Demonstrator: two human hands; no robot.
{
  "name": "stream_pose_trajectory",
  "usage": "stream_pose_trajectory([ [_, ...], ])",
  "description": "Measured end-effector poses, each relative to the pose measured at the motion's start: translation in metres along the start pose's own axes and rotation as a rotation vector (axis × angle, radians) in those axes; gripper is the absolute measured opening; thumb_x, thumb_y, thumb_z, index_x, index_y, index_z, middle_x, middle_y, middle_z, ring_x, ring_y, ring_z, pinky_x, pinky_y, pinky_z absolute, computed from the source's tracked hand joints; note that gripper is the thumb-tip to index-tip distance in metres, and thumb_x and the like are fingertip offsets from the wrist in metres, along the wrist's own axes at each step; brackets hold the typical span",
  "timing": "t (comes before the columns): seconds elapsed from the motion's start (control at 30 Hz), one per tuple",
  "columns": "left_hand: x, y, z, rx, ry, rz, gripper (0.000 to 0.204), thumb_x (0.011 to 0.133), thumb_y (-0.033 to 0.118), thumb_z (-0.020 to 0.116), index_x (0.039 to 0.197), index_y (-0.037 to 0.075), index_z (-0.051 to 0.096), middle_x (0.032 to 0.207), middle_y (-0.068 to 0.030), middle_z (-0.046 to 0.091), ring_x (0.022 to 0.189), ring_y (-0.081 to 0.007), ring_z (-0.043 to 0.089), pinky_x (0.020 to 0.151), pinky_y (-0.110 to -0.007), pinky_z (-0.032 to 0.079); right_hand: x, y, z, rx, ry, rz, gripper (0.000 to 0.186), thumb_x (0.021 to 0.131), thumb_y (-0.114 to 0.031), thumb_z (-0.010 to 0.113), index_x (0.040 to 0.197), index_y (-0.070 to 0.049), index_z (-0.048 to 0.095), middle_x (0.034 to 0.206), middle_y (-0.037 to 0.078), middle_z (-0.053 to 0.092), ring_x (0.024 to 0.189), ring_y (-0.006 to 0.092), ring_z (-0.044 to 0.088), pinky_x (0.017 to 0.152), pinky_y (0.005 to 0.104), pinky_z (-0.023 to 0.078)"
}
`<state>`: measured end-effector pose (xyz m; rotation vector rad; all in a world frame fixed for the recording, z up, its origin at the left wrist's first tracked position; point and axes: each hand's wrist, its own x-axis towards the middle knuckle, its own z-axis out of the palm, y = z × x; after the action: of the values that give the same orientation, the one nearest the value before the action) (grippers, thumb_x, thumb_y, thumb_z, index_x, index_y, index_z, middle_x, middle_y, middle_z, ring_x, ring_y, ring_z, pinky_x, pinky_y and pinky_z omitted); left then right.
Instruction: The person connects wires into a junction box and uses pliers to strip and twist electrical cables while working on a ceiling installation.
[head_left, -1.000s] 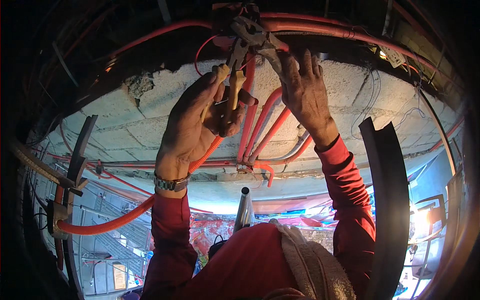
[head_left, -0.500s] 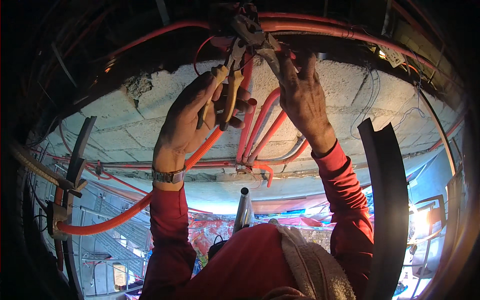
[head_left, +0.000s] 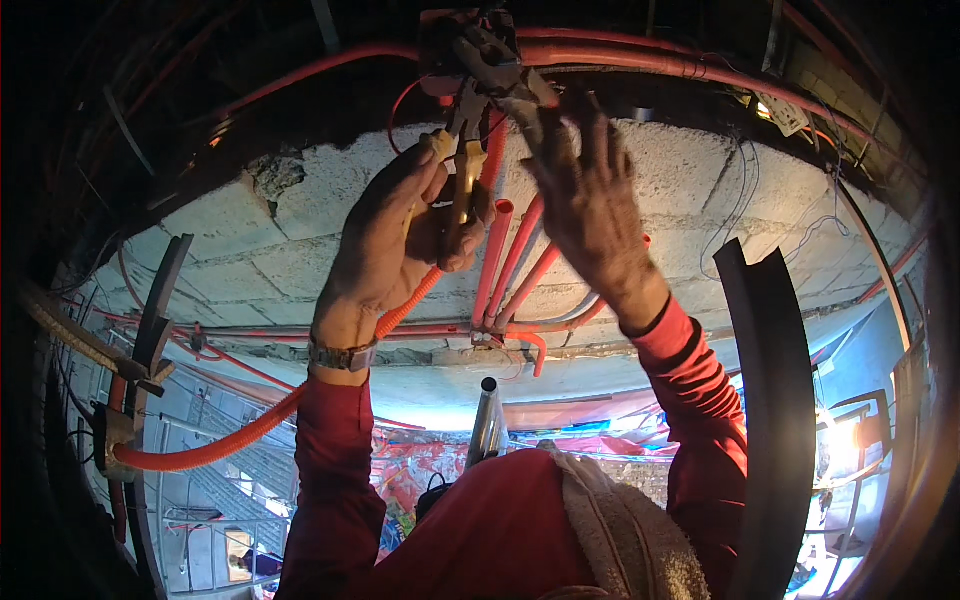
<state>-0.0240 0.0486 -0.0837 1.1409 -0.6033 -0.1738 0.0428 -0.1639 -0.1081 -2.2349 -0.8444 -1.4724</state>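
Note:
Both my arms reach up overhead. My left hand [head_left: 375, 240] is closed around yellow-handled pliers [head_left: 466, 180], whose jaws point up toward a reddish junction box [head_left: 437, 35]. A second, larger pair of pliers [head_left: 488, 60] with a dark, worn head crosses just above them, in front of the box. Its handle runs down into my right hand [head_left: 600, 225], which is blurred by motion, with some fingers raised. A thin red wire [head_left: 395, 110] loops out at the left of the box. What the jaws grip is too dark to make out.
An orange corrugated conduit [head_left: 230, 445] curves up behind my left wrist. Red pipes [head_left: 515, 260] run along the pale block wall [head_left: 690, 190] and overhead [head_left: 640, 60]. A dark steel channel [head_left: 775, 400] stands close to my right arm. A shiny metal tube [head_left: 486, 425] rises before my chest.
My right hand and the larger pliers have shifted left and slightly down, nearer my left hand. The fingers of my left hand have closed more around the yellow handles.

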Motion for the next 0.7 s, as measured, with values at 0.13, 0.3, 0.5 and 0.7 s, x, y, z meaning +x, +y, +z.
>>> stream_pose_trajectory([
  [0.13,-0.003,-0.003,0.014,-0.081,0.089,-0.031,0.035,0.112,0.045,0.033,0.102,0.015,0.049,0.106,-0.0203,0.059,0.073,-0.0188,0.059,0.057,-0.027,0.046,-0.002,-0.002,0.010,-0.063,-0.051,-0.007,0.047,0.091,-0.012,0.061,0.136,-0.005,0.054,0.135,0.028,0.048,0.113,0.0434,0.056,0.080,0.0502,0.056],
  [0.3,-0.007,0.014,0.021,-0.100,0.148,-0.091,0.042,0.108,0.047,0.051,0.119,0.007,0.056,0.088,-0.0069,0.060,0.063,-0.0127,0.054,0.053,-0.028,0.040,0.014,0.040,0.007,-0.044,-0.080,-0.136,0.046,0.088,-0.013,0.064,0.132,-0.006,0.055,0.119,0.024,0.053,0.102,0.0418,0.062,0.082,0.0470,0.059],
  [0.5,0.001,-0.016,0.032,0.075,0.184,0.025,0.028,0.108,0.037,0.055,0.122,0.014,0.052,0.093,-0.0051,0.056,0.066,-0.0112,0.053,0.056,-0.026,0.039,-0.004,-0.002,-0.002,-0.014,-0.130,-0.020,0.065,0.078,-0.005,0.066,0.140,0.001,0.048,0.109,0.027,0.053,0.080,0.0399,0.067,0.062,0.0441,0.061],
  [0.7,0.013,-0.025,0.037,0.367,0.265,0.096,0.020,0.107,0.021,0.057,0.117,0.005,0.049,0.079,-0.0024,0.054,0.057,-0.0085,0.047,0.052,-0.026,0.039,-0.004,0.009,-0.031,0.046,-0.179,-0.100,0.078,0.075,0.002,0.066,0.149,-0.002,0.041,0.113,0.023,0.053,0.081,0.0397,0.065,0.064,0.0456,0.060],
])
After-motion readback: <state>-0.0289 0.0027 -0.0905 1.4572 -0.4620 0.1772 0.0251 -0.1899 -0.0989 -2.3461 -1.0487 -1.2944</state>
